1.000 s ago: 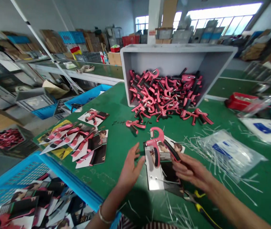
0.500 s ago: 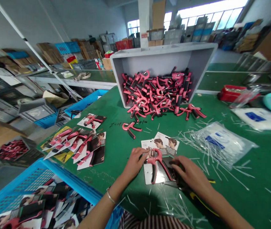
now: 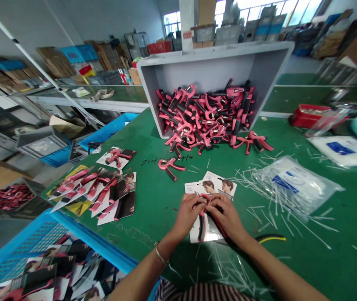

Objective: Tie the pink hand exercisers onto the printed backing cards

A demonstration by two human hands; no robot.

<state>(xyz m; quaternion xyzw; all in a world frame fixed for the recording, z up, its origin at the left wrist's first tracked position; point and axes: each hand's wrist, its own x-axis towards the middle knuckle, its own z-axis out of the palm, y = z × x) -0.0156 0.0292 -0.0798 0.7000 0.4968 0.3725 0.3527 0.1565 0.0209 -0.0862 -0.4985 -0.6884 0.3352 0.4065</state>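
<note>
A pink and black hand gripper point(image 3: 201, 228) lies on a printed backing card point(image 3: 194, 235) in front of me. Over its spring end my left hand point(image 3: 188, 215) is closed, thumb and finger pinched. My right hand point(image 3: 226, 215) meets it from the right, also pinching, fingertips almost touching. Whatever is between the fingertips is too small or hidden to make out. Another printed card point(image 3: 230, 190) sticks out behind the first. Pliers with a black and yellow handle point(image 3: 270, 238) lie partly under my right forearm.
A grey bin point(image 3: 147, 83) tipped on its side spills pink hand grippers point(image 3: 209, 115). Carded grippers point(image 3: 106, 192) overlap at left, above a blue basket point(image 3: 96, 242) of more. White cable ties point(image 3: 272, 200) are strewn at right, near a plastic bag point(image 3: 291, 179) and a red box point(image 3: 310, 115).
My right hand has left the pliers and moved up and left to the gripper's spring end. Both hands now pinch close together there. The pliers remain on the table.
</note>
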